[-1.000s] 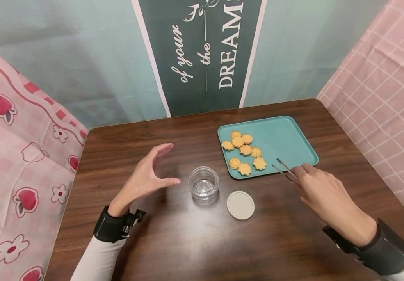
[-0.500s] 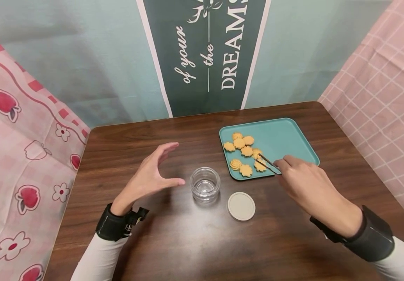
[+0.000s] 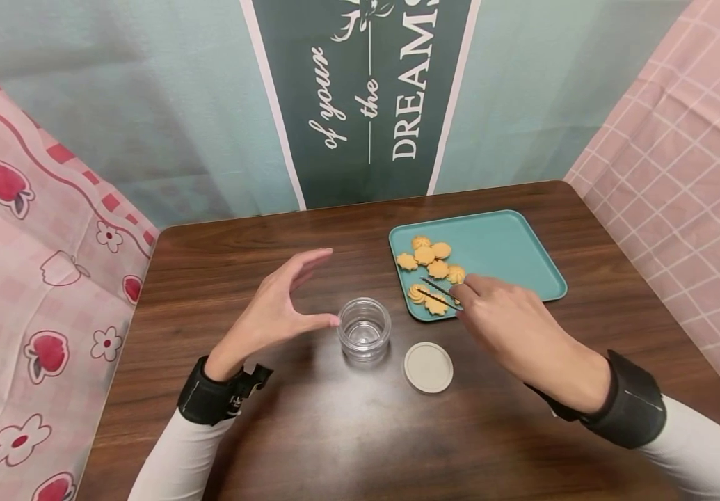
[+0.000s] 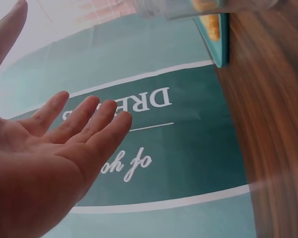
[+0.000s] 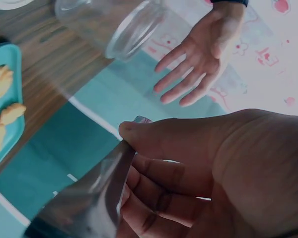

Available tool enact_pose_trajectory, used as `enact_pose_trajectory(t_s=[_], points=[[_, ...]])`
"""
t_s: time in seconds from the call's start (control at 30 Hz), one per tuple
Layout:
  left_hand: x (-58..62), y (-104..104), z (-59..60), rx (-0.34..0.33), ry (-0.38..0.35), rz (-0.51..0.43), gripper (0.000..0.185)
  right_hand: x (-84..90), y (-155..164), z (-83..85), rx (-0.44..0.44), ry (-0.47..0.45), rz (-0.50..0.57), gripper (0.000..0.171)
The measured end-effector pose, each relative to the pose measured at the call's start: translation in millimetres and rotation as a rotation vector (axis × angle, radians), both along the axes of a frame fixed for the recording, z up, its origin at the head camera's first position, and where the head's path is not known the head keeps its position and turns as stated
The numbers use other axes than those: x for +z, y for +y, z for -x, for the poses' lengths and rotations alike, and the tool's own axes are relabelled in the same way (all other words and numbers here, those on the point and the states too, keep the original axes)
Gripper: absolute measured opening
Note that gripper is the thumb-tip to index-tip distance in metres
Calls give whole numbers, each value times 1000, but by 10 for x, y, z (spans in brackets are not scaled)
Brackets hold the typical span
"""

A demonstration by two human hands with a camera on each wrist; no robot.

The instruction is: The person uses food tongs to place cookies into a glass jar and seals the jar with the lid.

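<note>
Tweezers [image 3: 440, 292]: pinched in the right hand [image 3: 510, 323], tips over cookies [image 3: 433, 268] at the near left of the teal tray [image 3: 510, 243].
Left hand [image 3: 275, 309]: fingers spread, holding nothing, just left of the glass jar [image 3: 364, 328].
Lid [image 3: 428, 367]: flat on the table [image 3: 309, 431], between jar and right hand.

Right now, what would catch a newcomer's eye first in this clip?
The teal tray of golden cookies at the table's far right, where the right hand holds metal tongs over the nearest cookies. Beside it, the open left hand hovers by an empty glass jar, its lid lying alongside.
</note>
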State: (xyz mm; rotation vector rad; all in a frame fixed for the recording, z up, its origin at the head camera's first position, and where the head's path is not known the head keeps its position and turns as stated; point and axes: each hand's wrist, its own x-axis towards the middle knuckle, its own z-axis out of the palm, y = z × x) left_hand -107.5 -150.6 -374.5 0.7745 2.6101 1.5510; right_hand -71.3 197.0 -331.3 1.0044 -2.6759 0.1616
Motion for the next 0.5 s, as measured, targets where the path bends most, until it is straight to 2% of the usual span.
enact_pose_trajectory(t_s=[0.23,0.5], points=[[37,100,12,-34,43,21,101,73,-185,32,38,7,2,24],[92,303,39,-102,132,66,96,151,-309,58,74,-7,-40,26]])
